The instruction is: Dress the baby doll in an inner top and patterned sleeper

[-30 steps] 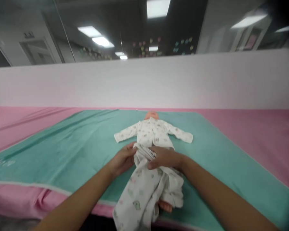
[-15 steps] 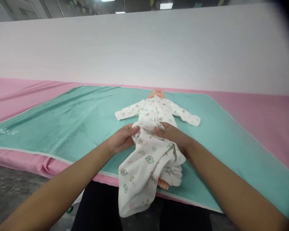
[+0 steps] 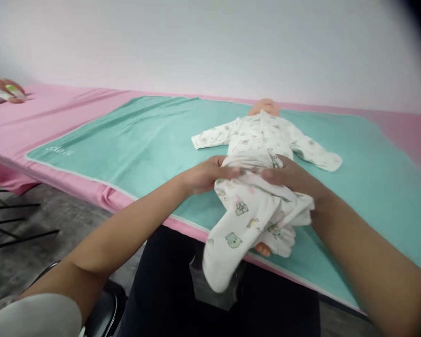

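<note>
White baby pants [image 3: 240, 220] with green and pink animal prints are bunched at the waist between my two hands. My left hand [image 3: 208, 175] grips the left side of the gathered fabric, thumb on top. On the right side, my right hand [image 3: 289, 175] pinches the same cloth. One pant leg hangs past the table edge over my lap. Behind them lies a baby doll [image 3: 266, 106] on its back in a matching long-sleeved top [image 3: 257, 135], arms spread. Its bare toes [image 3: 263, 249] show beneath the cloth; the rest of its legs is mostly covered.
A teal blanket [image 3: 154, 135] lies under the doll on a pink-covered table [image 3: 80, 103], against a white wall [image 3: 196, 47]. Another doll-like figure [image 3: 9, 89] rests at the far left. A black chair [image 3: 108, 309] and metal legs [image 3: 21, 229] stand below on the left.
My view has turned left and down, so the doll appears farther right. Both hands have gathered more of the pants' waist, and the hanging leg is drawn up a little.
</note>
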Action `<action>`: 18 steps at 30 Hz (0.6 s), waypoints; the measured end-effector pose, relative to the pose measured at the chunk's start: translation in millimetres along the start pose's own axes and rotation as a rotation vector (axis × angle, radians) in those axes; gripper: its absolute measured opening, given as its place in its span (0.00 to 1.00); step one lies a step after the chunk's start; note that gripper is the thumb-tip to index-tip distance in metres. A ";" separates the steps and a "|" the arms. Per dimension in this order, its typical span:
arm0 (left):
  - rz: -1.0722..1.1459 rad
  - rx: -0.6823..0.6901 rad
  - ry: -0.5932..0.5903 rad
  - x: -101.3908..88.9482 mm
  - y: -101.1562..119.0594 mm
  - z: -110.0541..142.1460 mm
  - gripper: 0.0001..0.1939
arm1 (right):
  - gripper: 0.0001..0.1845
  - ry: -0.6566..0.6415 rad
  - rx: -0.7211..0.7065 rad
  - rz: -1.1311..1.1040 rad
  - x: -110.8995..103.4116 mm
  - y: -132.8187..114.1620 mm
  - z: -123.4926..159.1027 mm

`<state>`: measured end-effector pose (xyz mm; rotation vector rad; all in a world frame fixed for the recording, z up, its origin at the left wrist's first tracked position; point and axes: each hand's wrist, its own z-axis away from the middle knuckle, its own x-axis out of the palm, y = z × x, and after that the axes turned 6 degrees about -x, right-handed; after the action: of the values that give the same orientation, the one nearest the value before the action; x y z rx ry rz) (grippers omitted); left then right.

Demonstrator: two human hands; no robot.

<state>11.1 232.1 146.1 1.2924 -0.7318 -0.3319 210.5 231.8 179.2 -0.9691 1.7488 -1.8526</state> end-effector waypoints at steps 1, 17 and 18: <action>0.052 0.055 0.030 -0.2 -0.7 -1.0 0.18 | 0.20 -0.036 0.037 0.060 -0.7 1.4 -1.2; -0.063 0.009 0.082 -4.4 3.0 2.6 0.20 | 0.13 0.088 0.026 0.118 12.8 0.1 -4.0; -0.001 0.055 0.095 -4.2 1.5 2.1 0.19 | 0.14 0.063 0.049 0.171 12.6 -0.1 -3.7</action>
<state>6.4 233.5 146.4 1.3512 -0.6632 -0.2506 199.3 225.4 182.0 -0.7256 1.7550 -1.8255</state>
